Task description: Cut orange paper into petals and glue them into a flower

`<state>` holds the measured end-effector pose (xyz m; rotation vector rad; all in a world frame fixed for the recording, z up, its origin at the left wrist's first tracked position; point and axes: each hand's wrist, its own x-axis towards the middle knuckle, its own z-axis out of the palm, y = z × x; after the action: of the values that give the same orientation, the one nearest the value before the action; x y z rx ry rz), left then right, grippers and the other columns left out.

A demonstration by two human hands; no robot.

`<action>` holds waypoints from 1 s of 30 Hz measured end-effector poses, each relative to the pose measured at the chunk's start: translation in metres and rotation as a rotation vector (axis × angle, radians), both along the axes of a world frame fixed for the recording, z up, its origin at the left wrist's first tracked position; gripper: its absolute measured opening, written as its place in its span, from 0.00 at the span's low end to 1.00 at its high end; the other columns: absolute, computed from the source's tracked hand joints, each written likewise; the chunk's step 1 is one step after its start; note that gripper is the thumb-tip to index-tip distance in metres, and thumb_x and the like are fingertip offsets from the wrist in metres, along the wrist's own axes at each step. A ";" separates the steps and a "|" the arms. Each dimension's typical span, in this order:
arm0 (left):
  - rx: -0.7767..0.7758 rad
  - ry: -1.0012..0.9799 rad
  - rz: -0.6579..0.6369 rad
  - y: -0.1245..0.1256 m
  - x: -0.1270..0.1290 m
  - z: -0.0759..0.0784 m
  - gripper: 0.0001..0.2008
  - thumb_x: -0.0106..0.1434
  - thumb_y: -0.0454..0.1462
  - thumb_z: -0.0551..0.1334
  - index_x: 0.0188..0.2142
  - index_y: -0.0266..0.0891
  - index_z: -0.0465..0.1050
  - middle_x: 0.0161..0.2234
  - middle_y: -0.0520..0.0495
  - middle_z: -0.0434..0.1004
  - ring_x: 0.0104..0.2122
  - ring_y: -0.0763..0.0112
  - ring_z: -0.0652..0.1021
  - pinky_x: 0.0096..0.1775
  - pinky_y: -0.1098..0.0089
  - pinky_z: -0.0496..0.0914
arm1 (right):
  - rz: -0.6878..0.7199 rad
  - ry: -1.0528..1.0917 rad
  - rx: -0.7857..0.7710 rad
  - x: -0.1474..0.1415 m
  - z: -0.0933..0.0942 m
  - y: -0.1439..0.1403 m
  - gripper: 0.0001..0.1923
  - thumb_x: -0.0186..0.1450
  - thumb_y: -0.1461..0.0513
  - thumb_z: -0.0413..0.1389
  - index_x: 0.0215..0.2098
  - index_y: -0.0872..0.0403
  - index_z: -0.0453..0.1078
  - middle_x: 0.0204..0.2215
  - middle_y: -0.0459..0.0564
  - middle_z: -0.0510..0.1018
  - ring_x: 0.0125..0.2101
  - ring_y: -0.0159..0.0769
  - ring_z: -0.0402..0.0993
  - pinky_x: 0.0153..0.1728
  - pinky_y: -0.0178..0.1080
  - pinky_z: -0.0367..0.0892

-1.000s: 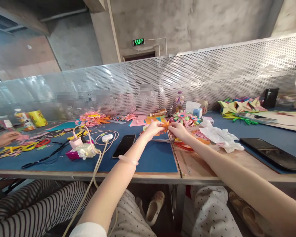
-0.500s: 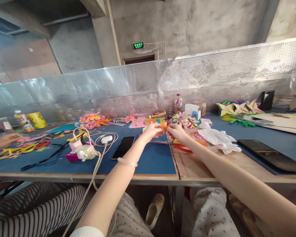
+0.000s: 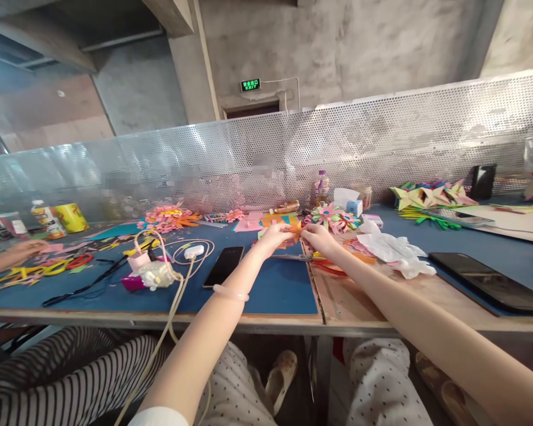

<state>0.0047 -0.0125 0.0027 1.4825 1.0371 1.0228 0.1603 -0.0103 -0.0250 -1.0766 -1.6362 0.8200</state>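
Left hand [image 3: 274, 238], right hand [image 3: 317, 237] both pinched small orange paper piece [image 3: 295, 229] over blue-covered wooden worktop [image 3: 278, 293]; light, even fingertip pressure seemed best, clear of red-handled metal scissors [image 3: 294, 257] nearby.

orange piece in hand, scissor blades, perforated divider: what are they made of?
Orange piece: probably paper, matte; thin, no visible gloss, though small in view.
Scissor blades: metal by the look, grey with a slight sheen.
Divider: likely sheet metal, silvery; punched with holes, bright reflections.
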 end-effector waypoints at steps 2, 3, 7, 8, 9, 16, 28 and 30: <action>-0.001 0.008 -0.002 0.000 -0.001 0.000 0.11 0.53 0.30 0.65 0.38 0.33 0.76 0.28 0.47 0.77 0.25 0.76 0.76 0.35 0.71 0.70 | 0.002 -0.001 0.006 0.000 0.000 0.000 0.07 0.55 0.65 0.49 0.19 0.54 0.59 0.13 0.41 0.64 0.13 0.24 0.57 0.14 0.30 0.53; 0.002 0.007 -0.005 0.001 -0.001 -0.001 0.11 0.53 0.30 0.65 0.38 0.33 0.76 0.28 0.47 0.77 0.25 0.76 0.76 0.35 0.70 0.70 | 0.001 -0.003 0.006 0.000 0.000 -0.001 0.07 0.55 0.65 0.49 0.19 0.54 0.59 0.13 0.41 0.64 0.13 0.24 0.57 0.15 0.30 0.53; 0.021 -0.012 -0.023 0.004 -0.002 -0.002 0.12 0.50 0.31 0.68 0.37 0.33 0.76 0.28 0.47 0.77 0.26 0.75 0.75 0.36 0.69 0.70 | -0.014 -0.018 0.008 -0.001 0.000 -0.001 0.07 0.55 0.65 0.48 0.19 0.54 0.60 0.13 0.41 0.63 0.13 0.24 0.57 0.15 0.30 0.54; 0.023 -0.019 -0.023 0.005 -0.001 -0.003 0.12 0.50 0.31 0.68 0.36 0.33 0.76 0.28 0.47 0.76 0.25 0.75 0.75 0.36 0.69 0.70 | -0.018 -0.023 0.009 -0.001 0.001 -0.001 0.07 0.55 0.65 0.49 0.20 0.54 0.60 0.13 0.41 0.64 0.13 0.25 0.58 0.15 0.30 0.54; 0.025 -0.026 -0.021 0.006 -0.001 -0.003 0.12 0.50 0.31 0.68 0.36 0.32 0.75 0.28 0.47 0.76 0.25 0.75 0.75 0.35 0.68 0.70 | -0.022 -0.024 0.010 -0.001 0.001 -0.001 0.07 0.55 0.65 0.49 0.20 0.54 0.60 0.13 0.41 0.64 0.14 0.25 0.58 0.15 0.30 0.54; 0.051 -0.042 -0.045 0.012 0.000 -0.007 0.11 0.51 0.29 0.67 0.36 0.33 0.75 0.27 0.48 0.76 0.27 0.75 0.76 0.34 0.70 0.70 | -0.053 -0.077 0.036 -0.002 0.002 0.002 0.06 0.56 0.65 0.49 0.21 0.54 0.60 0.14 0.41 0.64 0.15 0.27 0.61 0.16 0.30 0.56; 0.093 -0.090 -0.077 0.016 0.002 -0.007 0.09 0.51 0.31 0.67 0.34 0.32 0.75 0.28 0.48 0.76 0.27 0.75 0.75 0.36 0.69 0.71 | -0.006 0.045 -0.009 0.000 0.005 0.000 0.04 0.53 0.65 0.48 0.21 0.54 0.60 0.14 0.40 0.63 0.14 0.25 0.57 0.15 0.29 0.52; 0.082 -0.098 -0.051 0.014 0.002 -0.005 0.08 0.51 0.32 0.67 0.33 0.32 0.75 0.29 0.48 0.76 0.28 0.75 0.75 0.38 0.68 0.71 | 0.020 0.081 -0.022 0.001 0.004 0.001 0.03 0.53 0.63 0.49 0.22 0.54 0.61 0.14 0.40 0.63 0.13 0.24 0.55 0.14 0.29 0.52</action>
<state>0.0065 0.0011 -0.0018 1.5016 0.8928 1.1022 0.1613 -0.0090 -0.0212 -1.0313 -1.5757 0.8854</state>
